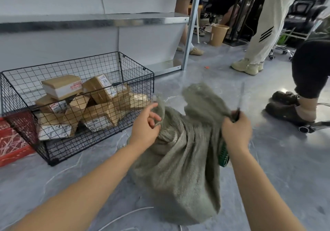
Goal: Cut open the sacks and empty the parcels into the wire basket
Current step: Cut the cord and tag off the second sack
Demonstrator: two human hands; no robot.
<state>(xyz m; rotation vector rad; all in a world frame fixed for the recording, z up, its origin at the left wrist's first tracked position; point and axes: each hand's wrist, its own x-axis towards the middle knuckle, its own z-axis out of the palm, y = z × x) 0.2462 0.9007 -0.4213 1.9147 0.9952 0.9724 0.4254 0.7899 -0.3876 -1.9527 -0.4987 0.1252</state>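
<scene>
A grey-green woven sack [180,168] stands on the floor in front of me, its top open and crumpled. My left hand [144,125] pinches the left edge of the sack's mouth. My right hand [235,129] grips the right edge together with a knife [240,98], whose thin blade points up and is blurred. A black wire basket [141,81] sits to the left with several brown cardboard parcels [96,106] piled inside. Whatever is in the sack is hidden.
A red crate [12,141] touches the basket's left end. A metal shelf frame [191,25] stands behind. People's legs and shoes [287,109] are at the right and back. A white cord [125,216] lies on the floor near me.
</scene>
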